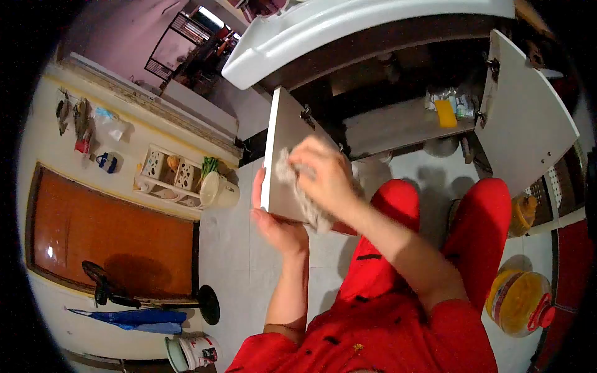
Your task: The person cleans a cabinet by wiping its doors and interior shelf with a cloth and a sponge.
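Observation:
A white cabinet door (pixel 281 127) stands swung out from the cabinet under the white sink (pixel 373 28). My left hand (pixel 283 231) grips the door's lower outer corner, with some fingers hidden behind the panel. Bunched in my right hand (pixel 324 177) is a greyish-white cloth (pixel 316 216), pressed against the door's inner face, its loose end hanging down. The fingers of this hand are closed on the cloth and slightly blurred. A second cabinet door (pixel 525 112) hangs open on the right.
A yellow packet (pixel 446 114) and small items lie on the cabinet shelf (pixel 398 124). On the right floor stands a yellow jar with a red lid (pixel 519 303). A white bucket (pixel 219 189), a standing fan (pixel 209 304) and a paint bucket (pixel 202 352) are at left.

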Motion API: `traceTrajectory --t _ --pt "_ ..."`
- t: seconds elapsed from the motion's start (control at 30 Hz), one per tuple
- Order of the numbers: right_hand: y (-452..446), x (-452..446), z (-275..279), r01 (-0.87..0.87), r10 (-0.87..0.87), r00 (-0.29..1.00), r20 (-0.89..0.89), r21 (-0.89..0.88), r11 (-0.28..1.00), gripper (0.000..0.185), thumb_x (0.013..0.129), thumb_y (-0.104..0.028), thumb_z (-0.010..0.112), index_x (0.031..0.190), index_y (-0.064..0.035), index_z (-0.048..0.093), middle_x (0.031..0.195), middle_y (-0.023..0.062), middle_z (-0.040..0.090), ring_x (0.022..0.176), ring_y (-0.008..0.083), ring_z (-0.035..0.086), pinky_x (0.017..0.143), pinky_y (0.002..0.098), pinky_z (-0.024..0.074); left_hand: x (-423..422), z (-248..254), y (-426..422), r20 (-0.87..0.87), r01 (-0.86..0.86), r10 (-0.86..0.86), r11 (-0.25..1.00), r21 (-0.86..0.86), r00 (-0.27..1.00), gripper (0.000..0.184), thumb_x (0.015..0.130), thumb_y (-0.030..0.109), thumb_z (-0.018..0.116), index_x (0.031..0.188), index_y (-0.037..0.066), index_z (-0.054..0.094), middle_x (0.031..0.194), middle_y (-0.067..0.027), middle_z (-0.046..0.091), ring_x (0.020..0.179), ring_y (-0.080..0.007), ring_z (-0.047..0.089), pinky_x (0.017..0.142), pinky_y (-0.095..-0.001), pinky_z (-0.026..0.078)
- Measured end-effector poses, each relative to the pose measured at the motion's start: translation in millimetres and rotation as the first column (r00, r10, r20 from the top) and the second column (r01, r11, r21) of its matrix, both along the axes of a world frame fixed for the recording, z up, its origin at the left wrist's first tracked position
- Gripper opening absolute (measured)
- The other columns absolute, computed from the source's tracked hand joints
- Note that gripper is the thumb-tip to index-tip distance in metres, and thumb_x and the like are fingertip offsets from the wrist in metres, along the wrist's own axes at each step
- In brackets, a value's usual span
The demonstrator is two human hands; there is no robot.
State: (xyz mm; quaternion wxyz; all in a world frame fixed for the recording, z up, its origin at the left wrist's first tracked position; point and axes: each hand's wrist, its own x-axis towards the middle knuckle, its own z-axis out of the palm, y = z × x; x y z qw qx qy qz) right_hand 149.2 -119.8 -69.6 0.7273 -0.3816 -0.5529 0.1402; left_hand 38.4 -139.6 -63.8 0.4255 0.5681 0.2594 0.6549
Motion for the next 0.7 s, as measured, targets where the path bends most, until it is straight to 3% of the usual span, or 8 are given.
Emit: traceTrajectory --t 0.17,0.23,0.37,0.5,0.57,0.67,0.7 --pt "14 6 3 0.111 -0.11 0.994 0.024 -0.012 0.994 0.017 0.065 0.002 0.058 0.081 -0.0006 0.061 0.084 0.0107 0.056 0.082 0.0271 0.057 0.072 0.0324 0.0451 2 1 0 -0.021 -0.026 0.026 1.0 0.002 0.999 0.078 0.088 0.063 0.032 0.134 0.0 0.036 0.131 -0.0143 0.044 0.12 -0.0263 0.043 0.101 -0.0407 0.033" --pt "-17 -2 10 0.011 -0.016 0.994 0.106 0.043 0.999 0.016 0.065 0.001 0.058 0.081 0.0008 0.06 0.084 0.0106 0.056 0.081 0.0269 0.057 0.071 0.0328 0.0451 3 2 -1 -0.029 -0.032 0.032 0.999 0.01 0.999 0.077 0.088 0.063 0.033 0.134 0.0 0.036 0.13 -0.0143 0.044 0.12 -0.0264 0.043 0.101 -0.0403 0.033" --pt "-28 -6 10 -0.093 0.09 0.995 0.046 0.055 0.994 0.017 0.065 0.0 0.059 0.082 0.0017 0.06 0.085 0.0108 0.056 0.081 0.0273 0.057 0.071 0.0331 0.0453 1 0 -1 -0.02 -0.024 0.024 1.0 0.001 1.0 0.077 0.089 0.062 0.033 0.134 0.0 0.036 0.131 -0.0147 0.044 0.12 -0.0267 0.043 0.101 -0.0401 0.033" --pt "35 12 -5 0.123 -0.121 0.992 0.024 -0.103 0.987 0.015 0.07 -0.006 0.06 0.084 0.0018 0.061 0.084 0.0112 0.057 0.079 0.027 0.058 0.07 0.0331 0.046 1 3 -3 -0.051 -0.028 0.029 1.0 0.009 0.998 0.076 0.089 0.062 0.034 0.134 0.001 0.035 0.132 -0.0144 0.043 0.121 -0.0268 0.042 0.102 -0.0403 0.033" --pt "43 15 -9 0.12 -0.121 0.993 0.003 -0.103 0.987 0.015 0.073 -0.009 0.062 0.083 0.0011 0.061 0.084 0.0107 0.057 0.079 0.0268 0.059 0.07 0.0333 0.0462 1 0 0 -0.05 0.006 -0.005 1.0 0.019 0.999 0.074 0.09 0.06 0.032 0.135 0.001 0.035 0.133 -0.0139 0.043 0.121 -0.0268 0.042 0.102 -0.0399 0.032" --pt "4 -3 2 0.124 -0.124 0.992 0.032 0.004 0.992 0.016 0.068 -0.009 0.064 0.082 -0.0006 0.06 0.083 0.0094 0.057 0.078 0.0279 0.058 0.068 0.0353 0.0466 4 -3 1 -0.003 0.01 -0.009 0.999 0.034 1.0 0.07 0.092 0.056 0.03 0.135 0.001 0.035 0.132 -0.0142 0.043 0.121 -0.0269 0.043 0.102 -0.0392 0.033" --pt "-14 -11 5 0.101 -0.107 0.992 0.073 0.081 0.992 0.018 0.066 -0.007 0.064 0.082 -0.0023 0.06 0.086 0.0092 0.057 0.081 0.0288 0.058 0.07 0.036 0.0466 8 0 -1 0.072 -0.018 0.019 1.0 -0.013 0.997 0.071 0.091 0.056 0.033 0.133 -0.001 0.035 0.127 -0.0144 0.046 0.116 -0.0248 0.047 0.098 -0.0369 0.037"
